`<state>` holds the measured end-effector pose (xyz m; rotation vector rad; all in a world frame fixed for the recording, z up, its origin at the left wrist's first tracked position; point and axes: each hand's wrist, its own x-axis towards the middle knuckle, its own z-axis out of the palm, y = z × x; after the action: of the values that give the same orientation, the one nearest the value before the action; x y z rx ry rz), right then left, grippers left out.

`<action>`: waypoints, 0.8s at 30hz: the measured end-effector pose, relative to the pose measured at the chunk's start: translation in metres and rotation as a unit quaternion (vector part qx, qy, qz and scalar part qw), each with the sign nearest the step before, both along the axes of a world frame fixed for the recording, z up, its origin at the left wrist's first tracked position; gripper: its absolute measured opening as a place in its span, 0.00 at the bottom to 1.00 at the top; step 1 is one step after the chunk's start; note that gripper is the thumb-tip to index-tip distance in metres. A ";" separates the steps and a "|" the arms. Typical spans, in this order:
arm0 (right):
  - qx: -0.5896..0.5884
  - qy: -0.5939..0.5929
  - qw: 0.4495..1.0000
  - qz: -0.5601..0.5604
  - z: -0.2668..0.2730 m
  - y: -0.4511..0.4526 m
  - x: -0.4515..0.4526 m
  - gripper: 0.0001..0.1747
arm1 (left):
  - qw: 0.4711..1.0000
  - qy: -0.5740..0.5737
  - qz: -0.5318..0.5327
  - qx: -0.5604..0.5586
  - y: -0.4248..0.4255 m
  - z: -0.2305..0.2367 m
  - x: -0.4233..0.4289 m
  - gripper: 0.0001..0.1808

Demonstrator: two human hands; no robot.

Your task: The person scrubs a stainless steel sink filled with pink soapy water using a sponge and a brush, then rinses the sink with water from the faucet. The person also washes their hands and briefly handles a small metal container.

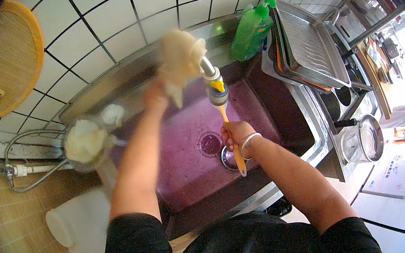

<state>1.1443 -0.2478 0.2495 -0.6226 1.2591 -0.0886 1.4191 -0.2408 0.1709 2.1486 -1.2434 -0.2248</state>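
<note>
My left hand (pixel 156 96), blurred, grips a crumpled cream cloth (pixel 180 53) at the top of the faucet (pixel 216 89); its fingers are partly hidden by the cloth. The faucet has a metal neck and a yellow tab. My right hand (pixel 237 135), with a white bangle at the wrist, is closed around the orange handle (pixel 241 166) of a kitchen utensil below the spout. The utensil's head is hidden behind the faucet. Beneath both hands is a purple-lit sink (pixel 183 129) with a drain (pixel 210 145) and a round metal piece (pixel 228 158), partly covered by the handle.
A green pump bottle (pixel 251 34) and stacked metal trays (pixel 311 39) stand at the back right. A clear pot (pixel 361 140) sits farther right. At left are a bowl with pale contents (pixel 84 140), a looped hose (pixel 19 189) and a white plastic container (pixel 83 223).
</note>
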 end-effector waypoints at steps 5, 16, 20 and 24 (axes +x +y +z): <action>-0.007 -0.010 1.000 -0.028 0.009 -0.013 0.021 0.09 | 0.996 0.086 -0.022 -0.026 -0.002 0.010 0.005 0.23; 0.019 -0.098 0.985 -0.139 0.000 -0.028 0.040 0.06 | 0.992 0.098 -0.037 -0.075 -0.002 0.006 0.011 0.25; 0.024 -0.111 0.982 -0.152 -0.014 -0.021 0.040 0.08 | 0.970 0.165 0.108 -0.145 0.015 0.006 -0.023 0.19; -0.026 -0.079 0.986 -0.148 -0.026 -0.008 0.041 0.11 | 0.904 0.350 0.083 -0.232 0.036 -0.008 -0.111 0.19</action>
<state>1.1857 -0.2554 0.2231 -0.4598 1.1905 -0.4103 1.3085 -0.2046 0.1627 1.5305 -0.6070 -0.5153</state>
